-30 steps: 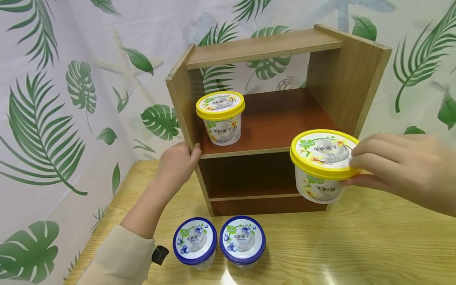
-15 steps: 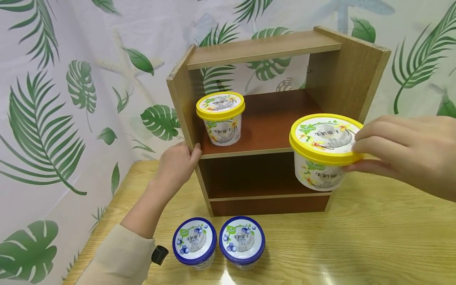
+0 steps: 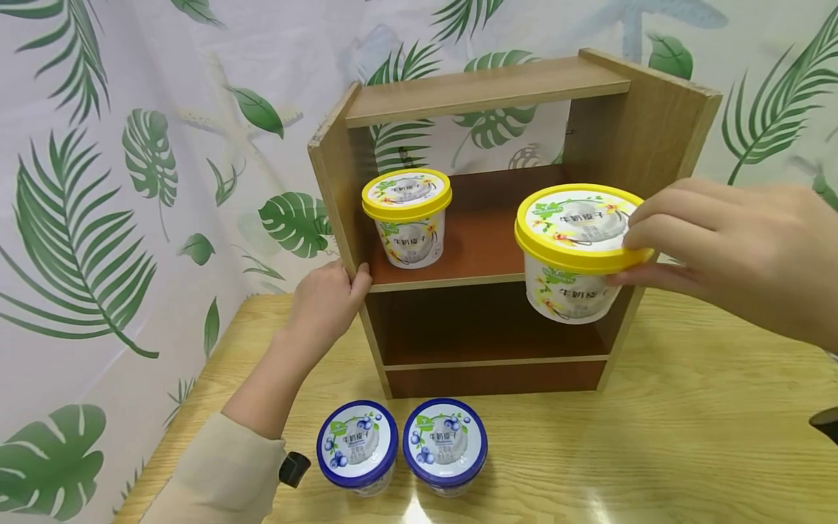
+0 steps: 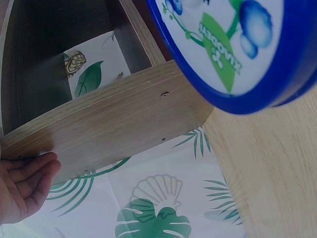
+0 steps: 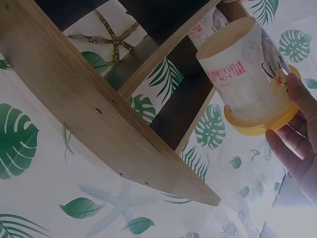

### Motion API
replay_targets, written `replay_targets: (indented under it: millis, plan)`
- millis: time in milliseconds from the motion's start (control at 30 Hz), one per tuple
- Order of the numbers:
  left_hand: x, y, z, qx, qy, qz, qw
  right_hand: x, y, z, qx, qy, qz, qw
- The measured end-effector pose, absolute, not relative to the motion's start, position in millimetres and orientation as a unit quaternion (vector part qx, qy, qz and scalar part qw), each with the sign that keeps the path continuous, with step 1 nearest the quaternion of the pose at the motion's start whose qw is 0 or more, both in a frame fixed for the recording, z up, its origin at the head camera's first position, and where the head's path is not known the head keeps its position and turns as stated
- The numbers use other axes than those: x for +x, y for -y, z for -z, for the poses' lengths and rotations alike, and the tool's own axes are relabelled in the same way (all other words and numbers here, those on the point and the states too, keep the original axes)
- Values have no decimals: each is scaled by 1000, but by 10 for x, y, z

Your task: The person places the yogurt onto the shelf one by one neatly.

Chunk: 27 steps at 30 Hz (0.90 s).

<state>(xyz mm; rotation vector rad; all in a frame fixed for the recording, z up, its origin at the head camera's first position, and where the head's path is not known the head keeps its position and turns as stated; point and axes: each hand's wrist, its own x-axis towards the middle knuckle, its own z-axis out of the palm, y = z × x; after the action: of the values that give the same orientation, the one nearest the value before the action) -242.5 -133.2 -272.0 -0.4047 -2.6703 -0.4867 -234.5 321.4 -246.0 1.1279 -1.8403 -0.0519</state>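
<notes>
Backdrop: white sheeting (image 3: 157,58) printed with green leaves and pale starfish, hanging behind and to the left of the work area. Below it is a light wood-grain tabletop (image 3: 707,437).

On the tabletop stands an open-fronted brown wooden shelf unit (image 3: 487,89); the backdrop shows through the upper bay. Its red-brown middle board (image 3: 484,236) forms the floor of that bay.

A beige sleeve (image 3: 222,466) covers the person's left forearm. The left hand (image 3: 325,298) grips the shelf unit by its left side panel (image 3: 335,189), thumb at the front edge near the middle board, fingers at the outer face.

The right hand (image 3: 733,247) has a firm grasp on a white round tub with a yellow lid (image 3: 576,240), held by its right side at the lid rim. The tub is in the air, lid uppermost, in front of the right half of the unit.

A matching yellow-lidded tub (image 3: 407,218) stands upright on the middle board, near the left side panel.

Two white round tubs with dark blue lids and blueberry print, one left (image 3: 357,445) and one right (image 3: 445,444), stand upright just beside each other on the tabletop, in front of the unit.

Smallest item noted: a small black block (image 3: 294,469) at the left sleeve's cuff.
</notes>
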Motion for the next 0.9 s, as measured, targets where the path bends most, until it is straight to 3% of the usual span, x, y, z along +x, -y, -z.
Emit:
replay_targets:
  millis: [133, 233, 900]
  plan:
    - [-2423, 1336, 2727, -145, 953, 176, 197, -1702, -2432, 1851, 463, 747, 36, 476]
    - [-2427, 1335, 2729, -147, 953, 180, 196, -1520, -2203, 1688, 456, 747, 38, 482]
    - [-2438, 1336, 2745, -151, 950, 190, 199, -1777, -2290, 1781, 449, 770, 35, 452]
